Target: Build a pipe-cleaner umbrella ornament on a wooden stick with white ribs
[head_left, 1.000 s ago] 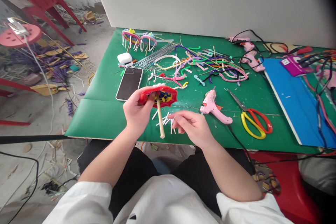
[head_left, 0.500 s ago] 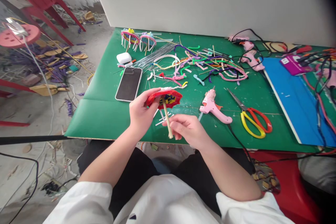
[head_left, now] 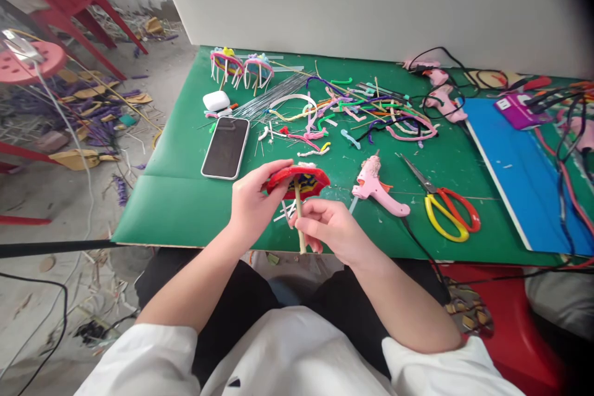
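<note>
My left hand (head_left: pixel 253 203) pinches the red rim of a small pipe-cleaner umbrella (head_left: pixel 319 182) at its left side. Blue and yellow rings show on the canopy's underside, and a bit of white stands on its top. The pale wooden stick (head_left: pixel 298 198) runs down from the canopy, tilted slightly. Lower on that stick, the fingers of my right hand (head_left: pixel 333 224) are closed around it. Behind the stick, short white strips (head_left: pixel 284 214) lie on the green table. To the right rests a pink glue gun (head_left: pixel 378 189), close to my right hand.
Scissors (head_left: pixel 448 207) and a blue board (head_left: pixel 524 185) lie to the right on the table (head_left: pixel 162 198). A phone (head_left: pixel 226 147), a white case (head_left: pixel 216 101) and two small umbrellas (head_left: pixel 226 62) are at left. Pipe-cleaner pieces (head_left: pixel 343 105) and wires (head_left: pixel 273 96) spread behind; cables (head_left: pixel 429 260) trail at right.
The umbrella has shifted slightly right and turned, so its stick hangs more upright. My right fingers are now wrapped a little higher around the stick. My left hand keeps its pinch on the rim.
</note>
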The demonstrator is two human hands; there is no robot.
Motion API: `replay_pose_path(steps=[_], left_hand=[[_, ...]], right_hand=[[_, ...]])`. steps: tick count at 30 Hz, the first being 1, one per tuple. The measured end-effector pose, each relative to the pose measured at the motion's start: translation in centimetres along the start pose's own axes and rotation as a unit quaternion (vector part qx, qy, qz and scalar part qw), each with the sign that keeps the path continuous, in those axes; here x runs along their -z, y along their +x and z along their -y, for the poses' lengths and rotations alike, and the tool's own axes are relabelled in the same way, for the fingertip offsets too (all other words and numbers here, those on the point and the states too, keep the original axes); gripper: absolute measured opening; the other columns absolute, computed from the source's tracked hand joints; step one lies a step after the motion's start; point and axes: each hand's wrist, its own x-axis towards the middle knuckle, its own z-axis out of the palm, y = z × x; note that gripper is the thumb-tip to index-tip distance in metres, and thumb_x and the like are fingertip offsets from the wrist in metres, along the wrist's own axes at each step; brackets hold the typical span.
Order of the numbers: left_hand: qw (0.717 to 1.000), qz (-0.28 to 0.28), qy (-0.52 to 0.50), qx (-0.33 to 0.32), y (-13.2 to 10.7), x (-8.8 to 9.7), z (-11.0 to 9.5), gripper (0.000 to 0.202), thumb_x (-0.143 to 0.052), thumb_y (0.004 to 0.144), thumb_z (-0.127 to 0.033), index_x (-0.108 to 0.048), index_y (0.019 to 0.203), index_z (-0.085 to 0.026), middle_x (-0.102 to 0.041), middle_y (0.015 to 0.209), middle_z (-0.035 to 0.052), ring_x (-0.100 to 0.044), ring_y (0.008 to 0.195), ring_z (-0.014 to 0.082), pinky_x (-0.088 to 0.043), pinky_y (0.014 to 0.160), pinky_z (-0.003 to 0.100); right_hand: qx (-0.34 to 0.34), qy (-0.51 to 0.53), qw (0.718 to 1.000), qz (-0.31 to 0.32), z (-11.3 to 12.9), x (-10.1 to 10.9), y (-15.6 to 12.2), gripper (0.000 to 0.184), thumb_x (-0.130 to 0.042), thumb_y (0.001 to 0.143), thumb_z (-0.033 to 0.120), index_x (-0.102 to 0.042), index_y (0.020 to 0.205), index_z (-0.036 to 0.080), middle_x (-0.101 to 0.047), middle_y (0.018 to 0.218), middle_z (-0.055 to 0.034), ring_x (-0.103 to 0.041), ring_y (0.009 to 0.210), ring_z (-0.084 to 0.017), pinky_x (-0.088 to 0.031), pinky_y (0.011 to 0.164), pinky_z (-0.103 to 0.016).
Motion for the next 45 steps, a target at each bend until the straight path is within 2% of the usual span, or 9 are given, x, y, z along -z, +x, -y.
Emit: replay_pose_path(steps=[7,15,19,21,24,27,30,35,45], left_hand=[[0.997,0.061,-0.052,-0.015,-0.1,0.4,-0.6,0.047,-0.06,0.079,-0.008,-0.062,0.122,-0.025,-0.071,0.114,0.0011,-0.07,0.097,0.0155,-0.058,0.084,0.025],[0.988,0.07,-0.127,0.055,0.1,0.4,-1.5,0.034,-0.069,0.077,-0.017,-0.068,0.11,-0.021,-0.073,0.105,0.0012,-0.07,0.088,0.0131,-0.057,0.076,0.019],[0.982,0.088,-0.139,0.094,0.4,0.4,-1.8,0.031,-0.07,0.073,-0.015,-0.07,0.104,-0.018,-0.074,0.098,0.0015,-0.07,0.084,0.0143,-0.057,0.072,0.02],[0.981,0.088,-0.14,0.106,0.4,0.4,-2.0,0.028,-0.069,0.072,-0.015,-0.071,0.1,-0.017,-0.074,0.095,0.0019,-0.07,0.083,0.0153,-0.057,0.072,0.021],[0.979,0.088,-0.134,0.123,0.3,0.4,-2.1,0.024,-0.067,0.073,-0.016,-0.072,0.096,-0.016,-0.074,0.093,0.0026,-0.069,0.083,0.0163,-0.057,0.073,0.023],[0.982,0.093,-0.11,0.12,0.2,0.3,-2.2,0.022,-0.067,0.074,-0.019,-0.073,0.095,-0.017,-0.074,0.09,0.001,-0.068,0.079,0.0149,-0.055,0.071,0.022],[0.987,0.098,-0.073,0.109,0.0,0.3,-2.2,0.022,-0.065,0.075,-0.017,-0.074,0.095,-0.02,-0.075,0.087,-0.0016,-0.067,0.074,0.0126,-0.054,0.067,0.02],[0.99,0.109,-0.023,0.09,-0.3,0.2,-2.2,0.024,-0.065,0.076,-0.017,-0.075,0.096,-0.024,-0.075,0.082,-0.0043,-0.067,0.069,0.0113,-0.052,0.063,0.018],[0.99,0.108,0.018,0.094,-0.4,0.2,-2.5,0.032,-0.064,0.075,-0.014,-0.075,0.102,-0.026,-0.077,0.086,-0.005,-0.071,0.071,0.0135,-0.055,0.065,0.019]], right_hand=[[0.015,0.005,1.0,0.006,0.4,-0.1,-0.5,0.026,-0.072,0.075,0.04,-0.064,0.078,0.016,-0.06,0.052,0.0038,-0.047,0.038,-0.006,-0.037,0.036,-0.016],[0.01,-0.017,0.999,0.035,1.3,-0.4,-1.2,0.024,-0.068,0.079,0.04,-0.064,0.081,0.017,-0.059,0.054,0.0044,-0.046,0.039,-0.005,-0.038,0.037,-0.016],[0.028,-0.121,0.992,0.029,1.6,-0.6,-1.7,0.022,-0.065,0.083,0.04,-0.066,0.084,0.018,-0.059,0.057,0.0045,-0.05,0.044,-0.006,-0.039,0.04,-0.017],[0.101,-0.222,0.969,-0.033,1.6,-0.7,-2.0,0.02,-0.065,0.084,0.037,-0.067,0.082,0.017,-0.061,0.059,0.0036,-0.052,0.047,-0.007,-0.041,0.044,-0.018],[0.288,-0.353,0.871,-0.182,1.6,-0.8,-2.7,0.019,-0.064,0.086,0.031,-0.064,0.073,0.017,-0.065,0.067,-0.0004,-0.055,0.053,-0.009,-0.044,0.049,-0.021],[0.393,-0.424,0.794,-0.188,1.7,-0.9,-3.1,0.02,-0.057,0.09,0.024,-0.061,0.072,0.017,-0.071,0.097,-0.01,-0.061,0.06,-0.01,-0.047,0.052,-0.022],[0.391,-0.485,0.765,-0.165,1.7,-1.1,-3.1,0.02,-0.049,0.092,0.02,-0.06,0.076,0.015,-0.065,0.12,-0.0176,-0.059,0.054,-0.007,-0.048,0.051,-0.022],[0.369,-0.555,0.719,-0.199,1.4,-1.3,-2.8,0.025,-0.04,0.093,0.017,-0.057,0.076,0.016,-0.066,0.119,-0.0179,-0.064,0.062,-0.011,-0.047,0.052,-0.024],[0.366,-0.586,0.696,-0.198,1.1,-1.5,-2.7,0.027,-0.04,0.094,0.016,-0.058,0.074,0.014,-0.065,0.116,-0.0204,-0.062,0.059,-0.012,-0.047,0.052,-0.026]])
